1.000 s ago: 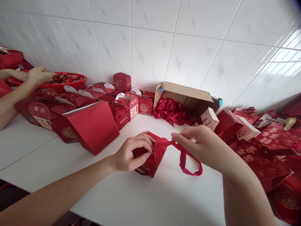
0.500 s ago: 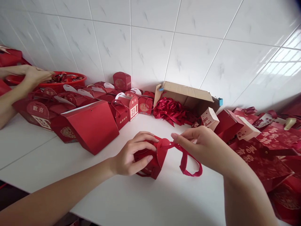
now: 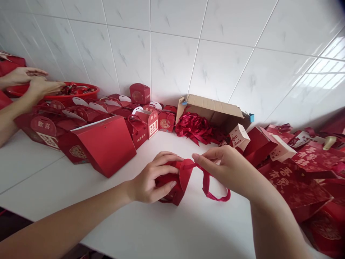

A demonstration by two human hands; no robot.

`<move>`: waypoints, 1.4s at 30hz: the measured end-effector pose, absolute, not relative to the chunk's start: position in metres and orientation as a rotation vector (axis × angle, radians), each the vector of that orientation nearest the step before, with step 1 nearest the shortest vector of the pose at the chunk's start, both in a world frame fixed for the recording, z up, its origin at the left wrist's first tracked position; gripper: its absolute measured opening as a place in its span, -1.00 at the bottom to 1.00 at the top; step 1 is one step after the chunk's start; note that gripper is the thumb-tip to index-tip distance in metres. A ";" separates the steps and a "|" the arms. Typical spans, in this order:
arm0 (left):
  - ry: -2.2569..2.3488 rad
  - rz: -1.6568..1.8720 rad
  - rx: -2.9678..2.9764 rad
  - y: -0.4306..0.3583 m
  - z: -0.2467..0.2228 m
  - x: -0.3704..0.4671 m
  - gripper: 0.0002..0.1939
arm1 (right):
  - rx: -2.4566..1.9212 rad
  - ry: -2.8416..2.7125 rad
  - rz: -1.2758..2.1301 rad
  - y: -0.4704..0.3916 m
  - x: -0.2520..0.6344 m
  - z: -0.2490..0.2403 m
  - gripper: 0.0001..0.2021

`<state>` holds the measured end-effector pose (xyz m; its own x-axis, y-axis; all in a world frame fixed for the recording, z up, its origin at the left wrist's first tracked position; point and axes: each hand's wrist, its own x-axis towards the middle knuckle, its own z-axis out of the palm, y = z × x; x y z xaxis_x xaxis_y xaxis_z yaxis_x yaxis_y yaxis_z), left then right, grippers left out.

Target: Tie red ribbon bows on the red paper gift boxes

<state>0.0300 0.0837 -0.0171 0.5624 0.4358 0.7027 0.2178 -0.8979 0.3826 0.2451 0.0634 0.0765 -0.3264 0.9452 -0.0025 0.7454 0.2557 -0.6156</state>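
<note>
A small red gift box [image 3: 172,196] with a rounded end flap rests on the white table in front of me. Spread over its left side and top, my left hand [image 3: 156,176] grips it with the fingers curved round it. My right hand [image 3: 219,163] pinches a dark red ribbon [image 3: 215,197] between thumb and fingertips, just right of the flap. The ribbon runs from the flap to the fingers, and a loop of it hangs down onto the table. The underside of the box is hidden.
Red gift boxes [image 3: 105,144] crowd the left. A torn cardboard box [image 3: 215,104] with a pile of red ribbons [image 3: 194,126] stands against the tiled wall. Red bags [image 3: 296,187] lie at right. Another person's hands [image 3: 40,86] are over a red basin [image 3: 91,94].
My right hand has shifted slightly left, closer to the box flap, and the ribbon loop moved with it. The other person's hands have moved apart over the basin.
</note>
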 end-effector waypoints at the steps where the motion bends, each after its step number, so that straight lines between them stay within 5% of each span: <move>1: 0.541 1.248 2.550 0.084 -0.017 0.030 -0.70 | -1.546 -2.171 0.751 0.064 0.245 0.076 -0.52; 42: 0.628 1.253 2.700 0.084 -0.023 0.028 -0.57 | -1.429 -2.228 0.736 0.065 0.240 0.069 -0.53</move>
